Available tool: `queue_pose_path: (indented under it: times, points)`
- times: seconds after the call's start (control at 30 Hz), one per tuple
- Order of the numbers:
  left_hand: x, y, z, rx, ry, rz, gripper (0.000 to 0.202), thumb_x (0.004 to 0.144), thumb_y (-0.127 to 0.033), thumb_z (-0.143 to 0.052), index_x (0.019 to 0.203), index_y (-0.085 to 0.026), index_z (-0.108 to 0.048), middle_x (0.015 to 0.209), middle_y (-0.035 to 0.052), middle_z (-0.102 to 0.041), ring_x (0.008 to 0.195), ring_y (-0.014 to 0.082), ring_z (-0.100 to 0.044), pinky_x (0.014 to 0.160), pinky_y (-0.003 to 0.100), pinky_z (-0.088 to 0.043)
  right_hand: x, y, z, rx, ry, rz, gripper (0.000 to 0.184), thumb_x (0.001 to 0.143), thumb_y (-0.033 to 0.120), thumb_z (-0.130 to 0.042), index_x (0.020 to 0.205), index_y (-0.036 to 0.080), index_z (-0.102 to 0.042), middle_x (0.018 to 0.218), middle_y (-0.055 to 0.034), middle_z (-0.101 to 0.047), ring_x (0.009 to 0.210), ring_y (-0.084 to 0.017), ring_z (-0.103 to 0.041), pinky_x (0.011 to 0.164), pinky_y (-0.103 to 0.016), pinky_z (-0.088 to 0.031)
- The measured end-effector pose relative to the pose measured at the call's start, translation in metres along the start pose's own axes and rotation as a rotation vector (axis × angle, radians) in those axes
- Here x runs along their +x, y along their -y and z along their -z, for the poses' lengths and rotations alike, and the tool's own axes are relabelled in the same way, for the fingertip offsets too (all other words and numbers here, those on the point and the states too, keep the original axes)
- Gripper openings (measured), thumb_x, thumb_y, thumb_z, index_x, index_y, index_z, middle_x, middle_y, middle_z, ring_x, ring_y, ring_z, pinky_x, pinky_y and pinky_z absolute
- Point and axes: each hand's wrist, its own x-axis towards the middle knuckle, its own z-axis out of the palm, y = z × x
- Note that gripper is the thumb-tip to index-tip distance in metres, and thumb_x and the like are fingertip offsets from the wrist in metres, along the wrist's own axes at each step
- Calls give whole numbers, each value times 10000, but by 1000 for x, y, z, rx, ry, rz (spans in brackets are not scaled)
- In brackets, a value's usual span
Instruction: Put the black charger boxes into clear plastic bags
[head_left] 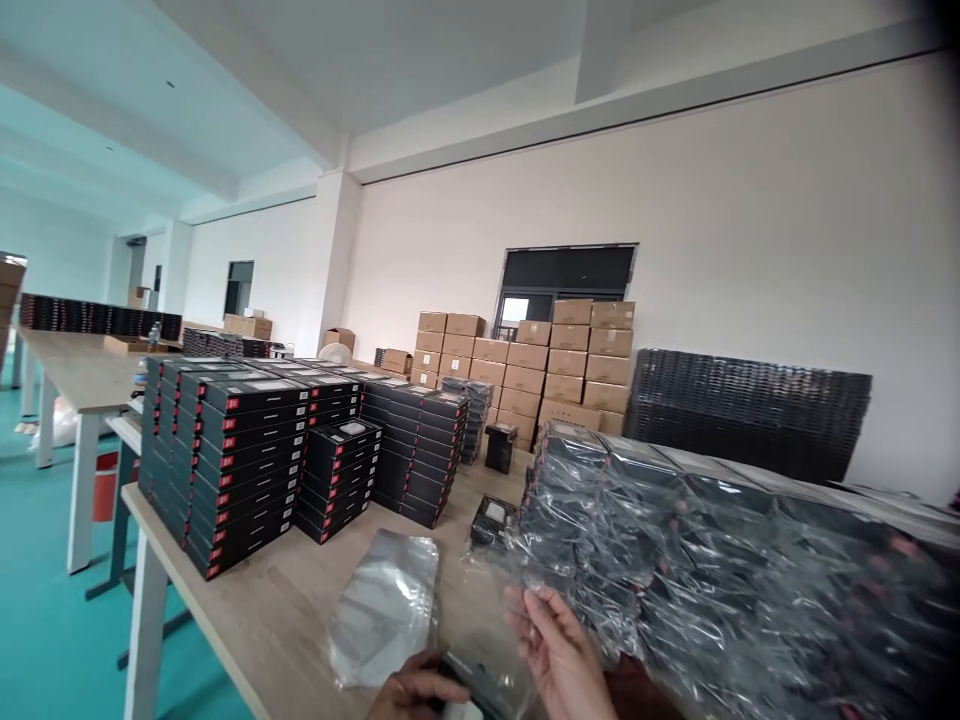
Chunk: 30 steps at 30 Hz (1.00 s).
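Note:
At the bottom edge of the head view, my left hand (420,686) grips a flat black box (484,684), cut off by the frame. My right hand (556,645) is raised just to its right, thumb and fingers pinching a clear plastic bag (517,655) that is hard to see against the table. How far the box sits inside the bag, I cannot tell. A pile of flat clear bags (386,605) lies on the table left of my hands. Beyond them is a small bagged black box (495,512).
Stacked black boxes with red labels (247,450) stand on the wooden table (255,625) at left. Plastic-wrapped black boxes (675,540) form a wall close on my right. Cardboard cartons (525,375) and a dark stack (750,410) stand behind.

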Motion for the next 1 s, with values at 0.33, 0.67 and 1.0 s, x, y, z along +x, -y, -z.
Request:
queue_pose_path:
  times: [0.33, 0.67, 1.0]
  points:
    - [-11, -34, -23, 167, -10, 52, 239, 568, -381, -770, 531, -158, -693, 729, 26, -657, 728, 191, -555, 718, 278, -404, 5, -46, 15, -205, 82, -39, 404, 629, 473, -777, 910, 247, -594, 805, -11, -733, 662, -201, -692, 477, -233, -453]
    - [-9, -35, -23, 312, -163, 35, 423, 598, -586, -716, 533, -168, -707, 817, 55, -710, 853, 257, -619, 811, 320, -434, -25, -24, 5, -1136, 310, 488, 114, 686, 298, -678, 736, 228, -603, 767, 7, -616, 755, -179, -579, 705, -261, -447]
    - [-8, -22, -15, 295, -226, 20, 308, 582, -504, -779, 528, -206, -720, 947, 102, -746, 1230, 363, -506, 1046, 413, -344, -29, -25, 1, -990, 409, 272, 138, 771, 266, -558, 669, 203, -626, 623, 22, -600, 624, -155, -561, 582, -228, -409]
